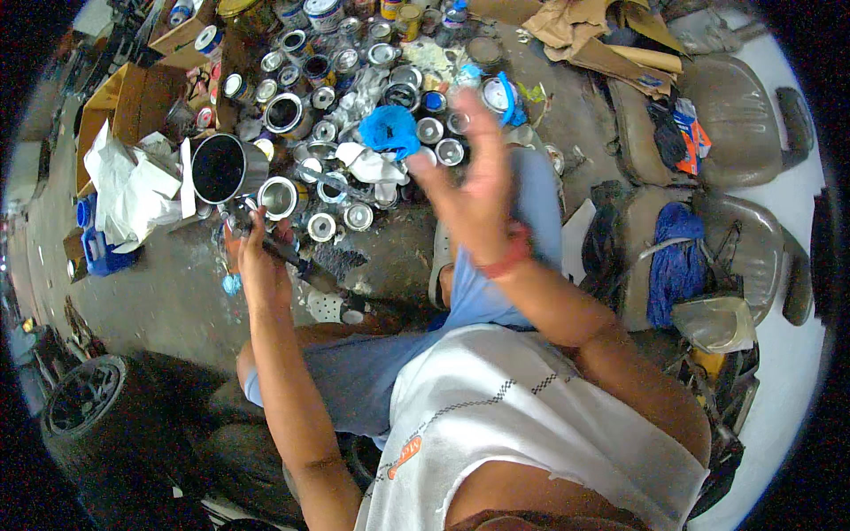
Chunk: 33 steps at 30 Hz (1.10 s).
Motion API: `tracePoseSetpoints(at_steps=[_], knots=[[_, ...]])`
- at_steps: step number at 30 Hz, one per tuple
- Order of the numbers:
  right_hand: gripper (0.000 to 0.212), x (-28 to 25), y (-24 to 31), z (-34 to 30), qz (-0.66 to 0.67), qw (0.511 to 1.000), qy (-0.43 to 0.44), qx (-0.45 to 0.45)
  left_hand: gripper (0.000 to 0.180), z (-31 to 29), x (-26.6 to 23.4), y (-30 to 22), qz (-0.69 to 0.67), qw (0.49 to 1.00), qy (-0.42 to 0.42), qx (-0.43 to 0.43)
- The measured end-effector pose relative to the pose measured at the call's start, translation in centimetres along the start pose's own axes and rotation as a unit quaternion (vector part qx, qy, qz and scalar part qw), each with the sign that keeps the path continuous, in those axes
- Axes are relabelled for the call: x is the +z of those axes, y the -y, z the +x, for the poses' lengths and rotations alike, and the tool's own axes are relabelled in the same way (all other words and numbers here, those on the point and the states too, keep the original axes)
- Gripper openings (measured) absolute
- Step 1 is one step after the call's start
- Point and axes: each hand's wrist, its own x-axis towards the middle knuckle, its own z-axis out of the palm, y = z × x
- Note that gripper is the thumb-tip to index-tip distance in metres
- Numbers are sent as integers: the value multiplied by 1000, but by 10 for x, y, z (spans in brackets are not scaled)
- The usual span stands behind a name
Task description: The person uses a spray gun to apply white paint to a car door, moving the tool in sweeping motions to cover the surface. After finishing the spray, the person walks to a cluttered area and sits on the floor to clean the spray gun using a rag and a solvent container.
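Observation:
My left hand [255,252] is closed around what looks like a metal spray gun [237,217]. A wide silver cup [258,164] with a dark inside stands open at its upper end, and a dark hose or handle [305,268] trails from the hand toward the right. My right hand [478,190] is raised over my knee, blurred by motion, with fingers spread and nothing visible in them. Beyond its fingertips, a crumpled blue cloth [390,131] and a white rag [376,165] lie on the crowded cans.
Several paint cans [283,113] and small tins crowd the floor ahead. At the left are crumpled white paper [133,190], a cardboard box [137,102] and a blue jug [111,252]. Grey chairs [726,119] line the right; a wheel [84,394] is at lower left.

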Motion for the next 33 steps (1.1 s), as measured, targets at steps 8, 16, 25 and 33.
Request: tracePoseSetpoints(at_steps=[8,16,25,33], knots=[[115,-177,-175,-104,-142,934,-174,279,35,-19,26,22,64,996,57,1],[137,-127,-258,-147,-40,964,-106,240,35,-19,-2,48,110,993,32,-36],[114,-160,-172,-94,-139,957,-78,241,35,-28,20,51,146,989,37,13],[102,-202,-11,48,-94,977,179,73,39,-20,57,54,283,955,73,54]])
